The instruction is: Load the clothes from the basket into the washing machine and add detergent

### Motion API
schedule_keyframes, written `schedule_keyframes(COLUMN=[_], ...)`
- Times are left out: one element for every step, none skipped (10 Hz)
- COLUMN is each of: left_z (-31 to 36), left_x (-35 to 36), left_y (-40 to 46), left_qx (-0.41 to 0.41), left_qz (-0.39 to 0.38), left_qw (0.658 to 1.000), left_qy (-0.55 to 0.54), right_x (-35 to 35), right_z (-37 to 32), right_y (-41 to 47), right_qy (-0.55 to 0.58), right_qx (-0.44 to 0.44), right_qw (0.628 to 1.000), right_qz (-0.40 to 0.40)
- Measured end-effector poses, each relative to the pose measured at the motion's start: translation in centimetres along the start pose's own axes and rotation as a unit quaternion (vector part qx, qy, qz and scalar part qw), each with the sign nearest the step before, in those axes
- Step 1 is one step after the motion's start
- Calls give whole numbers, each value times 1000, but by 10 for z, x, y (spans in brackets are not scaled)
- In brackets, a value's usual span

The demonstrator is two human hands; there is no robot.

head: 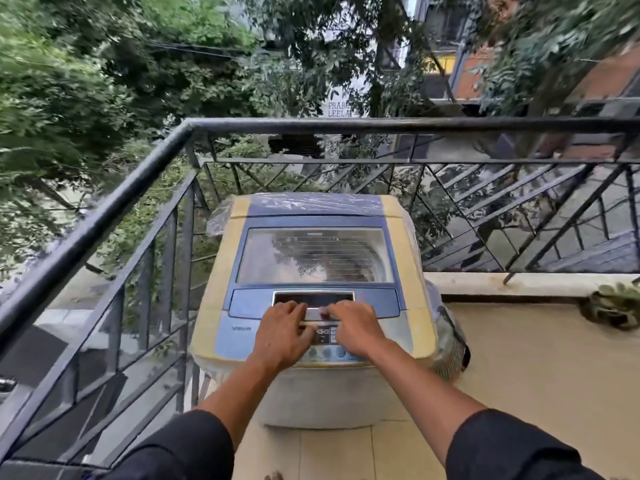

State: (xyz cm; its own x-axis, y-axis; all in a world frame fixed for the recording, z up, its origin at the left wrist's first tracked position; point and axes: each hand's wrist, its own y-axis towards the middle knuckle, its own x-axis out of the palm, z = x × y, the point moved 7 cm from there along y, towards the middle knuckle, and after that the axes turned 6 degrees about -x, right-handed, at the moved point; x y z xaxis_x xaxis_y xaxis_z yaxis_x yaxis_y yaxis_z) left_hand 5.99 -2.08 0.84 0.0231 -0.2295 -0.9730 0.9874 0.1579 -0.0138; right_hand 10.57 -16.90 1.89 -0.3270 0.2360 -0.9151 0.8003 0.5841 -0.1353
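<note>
**Both hands at lid handle, lid still down**

Left hand (281,336) and right hand (356,332) side by side on the front of the washing machine (311,306), palms down, knuckles up. Fingers of both curl over the silver lid handle (312,313), a short bar running 9-to-3 across the machine. Neither hand is a closed fist; fingers bent and hooked at the handle edge, thumbs hidden under the palms. Cannot tell whether fingertips are actually under the lip or only resting on top. Heels of both hands partly cover the control panel (325,336).

Key relation: the lid (315,258) lies at 12 o'clock from the hands, straight ahead, window panel flat and closed. Its hinge line likely sits at the far edge, parallel to the handle, so my guess is a lift up and away toward 12. Both hands equally near, handle centred between them; no hand favoured.

Arms: both forearms extended forward, converging from 7 and 5 o'clock to the handle, wrists roughly straight, dark sleeves (502,445) pushed to the elbows.

Outward: machine top wrapped in clear plastic at its far end. Black railing (104,220) at 9 and 12 o'clock, trees beyond. Potted plant (613,306) at 3 o'clock on the balcony floor (519,358).

Basket, clothes, detergent: none in view. Loading not started, judging by the shut lid.
</note>
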Motion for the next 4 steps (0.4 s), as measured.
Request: schedule_keyframes(left_z=[-6,-7,-10,-11], left_x=[3,4,0,-16], left_y=[0,1,6,21], left_qx=[23,41,37,25], left_qz=[-23,-31,-40,-52], left_qw=[999,998,997,997], left_qy=[13,37,62,54], right_x=[0,0,-1,-13], right_z=[-2,-1,-6,-4], right_y=[2,2,5,21], right_qy=[7,18,48,101], right_qx=[7,32,74,107], right_qw=[1000,999,996,988], right_qz=[7,-6,-27,-52])
